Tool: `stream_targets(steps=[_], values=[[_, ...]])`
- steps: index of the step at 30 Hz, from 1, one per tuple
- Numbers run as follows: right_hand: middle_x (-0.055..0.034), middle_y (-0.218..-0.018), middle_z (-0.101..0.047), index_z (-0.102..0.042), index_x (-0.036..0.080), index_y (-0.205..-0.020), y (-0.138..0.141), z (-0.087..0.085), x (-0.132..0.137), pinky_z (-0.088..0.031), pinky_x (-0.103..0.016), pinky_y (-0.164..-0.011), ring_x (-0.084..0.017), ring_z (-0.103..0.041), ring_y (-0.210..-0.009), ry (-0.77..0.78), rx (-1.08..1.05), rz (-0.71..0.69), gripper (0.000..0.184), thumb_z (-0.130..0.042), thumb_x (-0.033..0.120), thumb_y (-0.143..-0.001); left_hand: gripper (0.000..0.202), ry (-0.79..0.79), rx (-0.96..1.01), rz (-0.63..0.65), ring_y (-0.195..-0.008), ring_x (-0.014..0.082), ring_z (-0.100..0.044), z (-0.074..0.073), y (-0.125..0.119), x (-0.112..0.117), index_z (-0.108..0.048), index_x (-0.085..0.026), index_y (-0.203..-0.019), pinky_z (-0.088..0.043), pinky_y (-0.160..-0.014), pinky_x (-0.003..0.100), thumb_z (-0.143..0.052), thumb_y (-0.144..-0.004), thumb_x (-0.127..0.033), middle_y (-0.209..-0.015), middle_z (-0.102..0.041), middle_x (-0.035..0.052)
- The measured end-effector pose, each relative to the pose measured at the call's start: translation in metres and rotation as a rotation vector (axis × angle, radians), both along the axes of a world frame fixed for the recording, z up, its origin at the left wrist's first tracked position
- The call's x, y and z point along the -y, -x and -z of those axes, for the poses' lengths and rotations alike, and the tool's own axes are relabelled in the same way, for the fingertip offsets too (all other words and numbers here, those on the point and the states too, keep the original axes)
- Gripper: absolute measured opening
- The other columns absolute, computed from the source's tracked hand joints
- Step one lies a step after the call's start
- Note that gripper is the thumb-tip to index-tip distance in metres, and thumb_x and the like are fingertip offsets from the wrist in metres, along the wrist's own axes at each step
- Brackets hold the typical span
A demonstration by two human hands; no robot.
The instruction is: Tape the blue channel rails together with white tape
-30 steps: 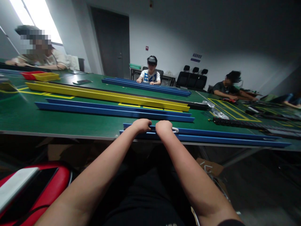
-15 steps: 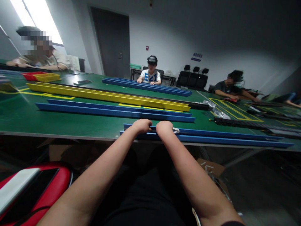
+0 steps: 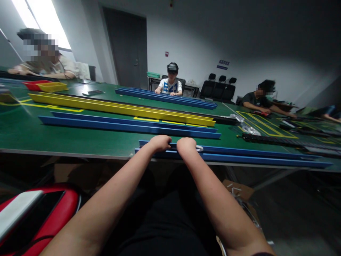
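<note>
Near the table's front edge, a long blue channel (image 3: 255, 157) with two raised walls lies lengthwise, and both of my hands are over its left part. My left hand (image 3: 160, 143) has its fingers curled down at the channel; whatever is between them is hidden. Close beside it, my right hand (image 3: 187, 146) is closed in a fist, its fingertips hidden from view. From behind that fist sticks out a white ring, which looks like a roll of tape (image 3: 199, 148), held over the channel.
Beyond lie another blue channel (image 3: 128, 127) and a yellow channel (image 3: 119, 109) on the green table (image 3: 87, 140). Red and yellow trays (image 3: 52, 86) stand at the far left. People sit around the table. A red stool (image 3: 60, 213) is beside me at lower left.
My hands stay at nearly the same spot on the blue channel. The view has shifted very slightly; nothing was let go or picked up.
</note>
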State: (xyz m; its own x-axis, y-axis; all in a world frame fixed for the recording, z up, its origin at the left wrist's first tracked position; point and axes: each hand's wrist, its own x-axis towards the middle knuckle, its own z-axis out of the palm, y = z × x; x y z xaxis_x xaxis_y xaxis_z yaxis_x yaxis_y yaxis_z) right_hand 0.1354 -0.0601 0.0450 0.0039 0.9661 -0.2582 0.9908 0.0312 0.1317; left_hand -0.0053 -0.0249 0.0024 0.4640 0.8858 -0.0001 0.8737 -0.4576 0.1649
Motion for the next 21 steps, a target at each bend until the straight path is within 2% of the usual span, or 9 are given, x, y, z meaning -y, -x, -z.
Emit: stream_targets(steps=[7,14,17,21], values=[[-0.0248,-0.119,-0.065,-0.07,0.01,-0.116,-0.002,0.001,0.005,-0.052,-0.037,-0.091,-0.027,-0.064,-0.112,-0.027,-0.009,0.009,0.033,-0.053,0.021,-0.09,0.026,-0.045,0.006,0.022,-0.087,0.0212,-0.066,0.005,0.002,-0.001,-0.07,-0.028,-0.097,-0.045,-0.069,0.027,-0.059,-0.077,-0.039,-0.098,-0.073,0.0052],[-0.026,-0.117,-0.066,-0.07,0.009,-0.116,0.001,-0.003,0.01,-0.052,-0.037,-0.092,-0.028,-0.065,-0.111,-0.054,-0.008,-0.027,0.034,-0.056,0.023,-0.089,0.022,-0.073,0.031,0.005,-0.085,0.0201,-0.065,-0.001,0.006,0.004,-0.07,-0.028,-0.091,-0.042,-0.066,0.027,-0.059,-0.075,-0.039,-0.095,-0.073,0.0037],[-0.0254,-0.118,-0.065,-0.07,0.01,-0.116,0.016,-0.005,0.01,-0.052,-0.038,-0.092,-0.028,-0.064,-0.113,-0.052,-0.043,-0.06,0.034,-0.057,0.024,-0.088,0.019,-0.093,0.031,-0.021,-0.081,0.0192,-0.063,-0.002,0.027,0.004,-0.069,-0.028,-0.085,-0.039,-0.062,0.026,-0.059,-0.074,-0.041,-0.09,-0.073,0.0023],[-0.0235,-0.125,-0.062,-0.067,0.01,-0.12,0.054,-0.005,0.008,-0.05,-0.041,-0.095,-0.03,-0.06,-0.118,-0.006,-0.17,-0.101,0.036,-0.055,0.024,-0.09,0.015,-0.047,0.017,-0.052,-0.066,0.0152,-0.058,-0.002,0.069,0.004,-0.066,-0.027,-0.077,-0.033,-0.055,0.026,-0.06,-0.073,-0.04,-0.073,-0.069,-0.0008]])
